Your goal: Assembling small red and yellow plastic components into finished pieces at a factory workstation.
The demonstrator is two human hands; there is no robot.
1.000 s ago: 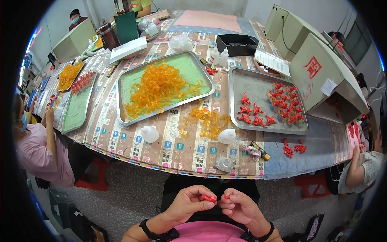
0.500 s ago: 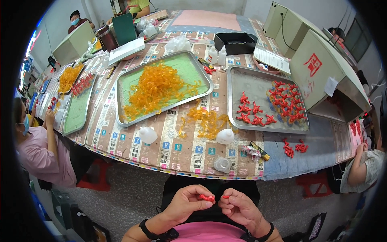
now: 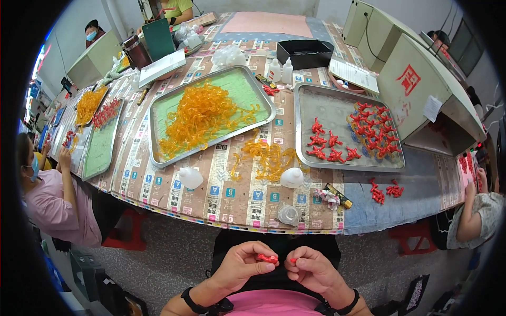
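Low over my lap, my left hand (image 3: 242, 266) pinches a small red plastic figure part (image 3: 268, 258) between thumb and fingertips; a paler spot shows on its end. Close beside it, my right hand (image 3: 314, 269) is closed with a tiny red piece (image 3: 293, 260) at its thumb and fingertip. A small gap separates the two red pieces. Beyond my hands, at the table's near edge, sits a small clear cup (image 3: 288, 215). Two white squeeze bottles, one left (image 3: 190, 178) and one right (image 3: 291, 178), lie farther in, along with a crumpled tissue and a yellow-black tube (image 3: 339, 196).
A green-lined tray (image 3: 158, 100) carries a heap of orange, translucent strips; more strips (image 3: 263, 158) lie loose beside it. Another metal tray (image 3: 316, 95) holds red figures. Loose red parts (image 3: 377, 192) rest on blue cloth. Co-workers sit at left (image 3: 60, 197) and right (image 3: 474, 216).
Both hands stay nearly in place, still holding the red pieces. The view has shifted very slightly. The co-worker at the far left back has raised their head.
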